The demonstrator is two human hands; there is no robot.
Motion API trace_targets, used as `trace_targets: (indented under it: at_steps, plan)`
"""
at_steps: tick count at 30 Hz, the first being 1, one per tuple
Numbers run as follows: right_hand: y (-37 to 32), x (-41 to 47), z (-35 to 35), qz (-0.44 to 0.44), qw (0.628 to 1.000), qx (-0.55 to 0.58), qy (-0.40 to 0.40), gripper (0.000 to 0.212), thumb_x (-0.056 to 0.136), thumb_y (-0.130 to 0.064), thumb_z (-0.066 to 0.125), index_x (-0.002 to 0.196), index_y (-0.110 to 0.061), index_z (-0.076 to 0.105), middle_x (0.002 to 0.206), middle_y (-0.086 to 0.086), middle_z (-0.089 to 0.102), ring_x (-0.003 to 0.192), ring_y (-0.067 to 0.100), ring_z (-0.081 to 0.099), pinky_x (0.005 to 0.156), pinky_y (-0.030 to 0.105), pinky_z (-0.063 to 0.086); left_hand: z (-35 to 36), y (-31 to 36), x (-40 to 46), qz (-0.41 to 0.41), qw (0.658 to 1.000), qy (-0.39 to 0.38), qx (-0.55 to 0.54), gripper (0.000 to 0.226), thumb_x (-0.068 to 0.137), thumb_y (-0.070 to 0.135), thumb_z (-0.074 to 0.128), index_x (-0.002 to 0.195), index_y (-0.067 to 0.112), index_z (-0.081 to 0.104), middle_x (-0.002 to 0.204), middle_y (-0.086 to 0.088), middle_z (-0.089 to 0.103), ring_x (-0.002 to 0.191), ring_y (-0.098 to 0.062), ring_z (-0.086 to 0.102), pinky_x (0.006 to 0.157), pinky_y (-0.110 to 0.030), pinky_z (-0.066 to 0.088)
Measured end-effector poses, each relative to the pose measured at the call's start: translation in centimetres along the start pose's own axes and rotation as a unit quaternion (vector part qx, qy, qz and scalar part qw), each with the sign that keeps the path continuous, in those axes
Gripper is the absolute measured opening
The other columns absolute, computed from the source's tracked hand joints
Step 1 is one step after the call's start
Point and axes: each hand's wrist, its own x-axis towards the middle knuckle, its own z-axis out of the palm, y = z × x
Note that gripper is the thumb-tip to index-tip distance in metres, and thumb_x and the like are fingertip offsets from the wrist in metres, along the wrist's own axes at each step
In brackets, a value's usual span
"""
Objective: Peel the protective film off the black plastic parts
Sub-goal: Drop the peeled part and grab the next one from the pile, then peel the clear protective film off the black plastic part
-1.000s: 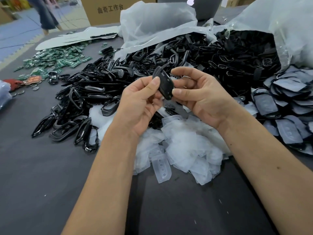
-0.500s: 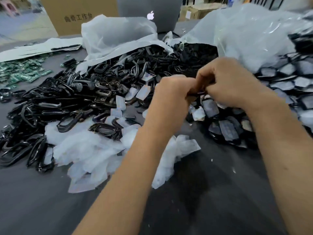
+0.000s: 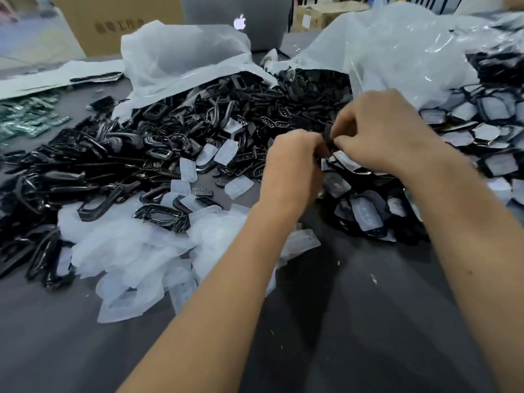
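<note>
Two hands together over the right-centre of the table (image 3: 368, 321), backs to the camera. Left hand (image 3: 293, 163) curled, right hand (image 3: 377, 131) curled, both meeting on a small black part (image 3: 329, 135) barely showing between the knuckles; apparently pinched from both sides, though the fingertips themselves hidden. No film visible on it, too blurred to tell.

A second ago: part held up facing the camera, nearer the table's middle, fingers spread round it. Now: hands rolled over and carried to the right, above the filmed heap. Likely reading: one part finished or nearly so, the next peel starting here.

Just below the hands, filmed parts (image 3: 365, 214) heaped toward the right edge, grey film still on; too many to count, dozens at least. Toward the left edge, a larger spread of bare black frames (image 3: 85, 165), likewise uncountable. At the near-left, one pile of peeled film (image 3: 133, 251), plus loose pieces scattered among the frames. Toward the far edge, two clear plastic bags (image 3: 181, 55), one laptop (image 3: 235, 21), one cardboard box (image 3: 113, 21). At the far-left edge, a scatter of green circuit boards (image 3: 25, 120).
</note>
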Motion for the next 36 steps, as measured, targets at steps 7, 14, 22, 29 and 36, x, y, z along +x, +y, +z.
trace_targets:
  at_steps: [7,14,22,29,36]
  plan:
    - [-5.1,2.7,5.7,-0.036,0.998,-0.040,-0.020,0.051,0.089,-0.006,0.068,0.136,-0.026,0.063,0.130,0.011,0.060,0.128,0.033,0.049,0.100,0.044,0.052,-2.4,-5.4,0.5,-0.100,0.984,0.032,0.147,0.034,0.081,-0.003,0.054,0.107,0.009,0.073,0.111,-0.015,0.065,0.107,-0.034,0.057,0.084,-0.040,0.048]
    - [-5.4,4.9,7.0,0.007,0.997,0.015,0.078,0.027,0.092,0.000,0.068,0.104,-0.020,0.080,0.109,0.011,0.074,0.105,0.033,0.068,0.089,0.036,0.057,-4.3,-7.5,0.8,-0.141,0.988,0.042,0.052,0.031,0.086,-0.001,0.060,0.107,0.012,0.077,0.112,-0.007,0.072,0.098,-0.020,0.063,0.079,-0.022,0.041]
    - [-6.6,4.1,6.9,-0.042,0.973,0.169,0.154,0.015,0.091,-0.014,0.077,0.105,-0.019,0.079,0.098,-0.001,0.077,0.084,0.013,0.065,0.095,0.036,0.054,-5.6,-8.8,0.6,-0.166,0.965,0.113,0.169,0.037,0.086,0.004,0.055,0.117,0.017,0.072,0.128,-0.009,0.059,0.124,-0.031,0.045,0.096,-0.030,0.037]
    - [-10.8,3.4,10.2,-0.058,0.958,0.276,0.047,0.020,0.098,-0.006,0.063,0.115,-0.015,0.070,0.100,0.004,0.072,0.091,0.019,0.065,0.091,0.036,0.051,-8.1,-10.8,0.5,-0.281,0.908,0.020,0.310,0.029,0.100,0.028,0.059,0.126,0.016,0.063,0.142,-0.015,0.052,0.135,-0.037,0.043,0.104,-0.048,0.040]
    - [-16.4,2.8,11.5,-0.117,0.938,0.327,-0.005,0.033,0.091,0.005,0.057,0.120,-0.009,0.066,0.094,0.004,0.069,0.088,0.025,0.066,0.090,0.044,0.053,-11.3,-11.2,-0.8,-0.225,0.935,0.126,0.243,0.024,0.083,0.007,0.056,0.095,0.018,0.074,0.092,-0.009,0.072,0.093,-0.036,0.067,0.077,-0.041,0.053]
